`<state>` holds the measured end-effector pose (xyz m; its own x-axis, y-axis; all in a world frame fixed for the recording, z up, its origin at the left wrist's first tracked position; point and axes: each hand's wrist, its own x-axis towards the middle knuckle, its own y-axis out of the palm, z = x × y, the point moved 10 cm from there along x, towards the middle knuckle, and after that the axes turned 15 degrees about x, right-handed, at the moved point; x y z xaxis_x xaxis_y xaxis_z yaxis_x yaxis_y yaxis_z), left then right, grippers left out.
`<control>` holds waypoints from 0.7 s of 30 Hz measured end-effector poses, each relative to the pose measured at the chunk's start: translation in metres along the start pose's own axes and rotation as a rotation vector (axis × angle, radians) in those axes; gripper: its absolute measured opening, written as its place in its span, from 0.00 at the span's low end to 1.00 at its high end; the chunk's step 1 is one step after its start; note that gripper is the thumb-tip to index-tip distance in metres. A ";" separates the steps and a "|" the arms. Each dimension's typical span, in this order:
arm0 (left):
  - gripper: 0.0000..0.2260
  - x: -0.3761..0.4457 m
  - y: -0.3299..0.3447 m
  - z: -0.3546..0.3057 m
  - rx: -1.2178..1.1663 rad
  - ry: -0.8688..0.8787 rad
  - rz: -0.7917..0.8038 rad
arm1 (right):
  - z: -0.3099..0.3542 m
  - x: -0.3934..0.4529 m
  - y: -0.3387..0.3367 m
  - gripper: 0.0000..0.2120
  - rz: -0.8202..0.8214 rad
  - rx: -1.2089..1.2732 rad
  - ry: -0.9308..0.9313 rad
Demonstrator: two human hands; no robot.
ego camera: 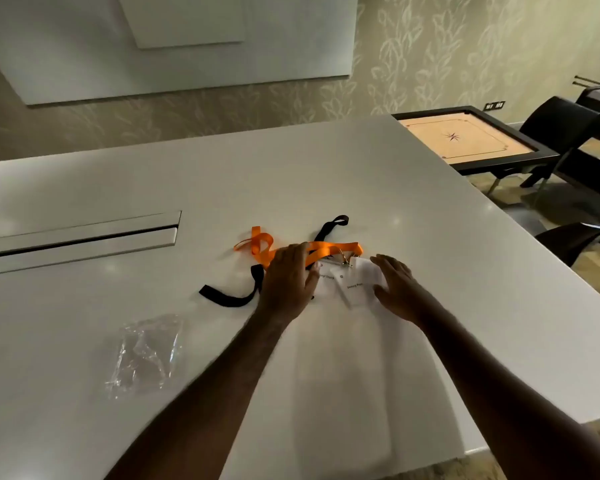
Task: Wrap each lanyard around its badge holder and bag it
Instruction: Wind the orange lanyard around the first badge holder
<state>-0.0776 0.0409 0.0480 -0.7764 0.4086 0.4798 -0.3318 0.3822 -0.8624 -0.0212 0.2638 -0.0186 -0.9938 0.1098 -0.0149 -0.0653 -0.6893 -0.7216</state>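
On the bench, middle: two white badge holders (347, 285) lie overlapping, flat on the white bench (430, 237).
Left grip: left hand (288, 282) lies palm down, fingers straight, on the left badge holder's edge and across the orange lanyard (267, 245); it grasps nothing.
Right grip: right hand (395, 289) is spread, fingers apart, at the right edge of the right badge holder; whether it touches cannot be told.
Orange lanyard: runs from far left loops to a metal clip (345, 259) at the holders' far edge.
Black lanyard (236, 299): passes under the left hand, one end far, one end trailing left.
Clear bags (146, 353): crumpled, near left, well apart from both hands.
Far right: a carrom board (465, 138) beside dark chairs (561, 123).
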 end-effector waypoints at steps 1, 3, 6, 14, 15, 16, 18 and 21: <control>0.19 0.002 0.003 -0.004 -0.011 0.008 0.018 | -0.002 0.001 -0.001 0.31 -0.016 -0.021 -0.015; 0.21 0.004 0.009 -0.009 -0.024 -0.010 0.050 | -0.005 0.001 -0.001 0.29 -0.016 -0.072 -0.022; 0.22 0.005 0.018 -0.018 -0.027 -0.009 0.086 | -0.009 0.001 0.004 0.28 0.012 -0.129 -0.034; 0.18 0.014 0.020 -0.042 -0.028 0.068 0.071 | 0.000 0.000 -0.009 0.24 -0.093 -0.298 -0.215; 0.18 0.015 0.021 -0.044 -0.026 0.072 0.079 | 0.002 -0.001 -0.010 0.23 -0.104 -0.303 -0.235; 0.18 0.017 0.023 -0.045 -0.028 0.073 0.078 | 0.004 -0.001 -0.012 0.22 -0.115 -0.300 -0.254; 0.15 0.021 0.025 -0.047 -0.040 0.074 0.074 | 0.007 0.000 -0.018 0.19 -0.147 -0.265 -0.268; 0.13 0.025 0.027 -0.051 -0.087 0.067 0.075 | 0.009 0.002 -0.030 0.13 -0.209 -0.157 -0.254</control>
<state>-0.0784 0.1034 0.0445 -0.7586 0.4920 0.4272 -0.2247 0.4178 -0.8803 -0.0217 0.2781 0.0090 -0.9523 0.0414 0.3025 -0.2744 -0.5504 -0.7886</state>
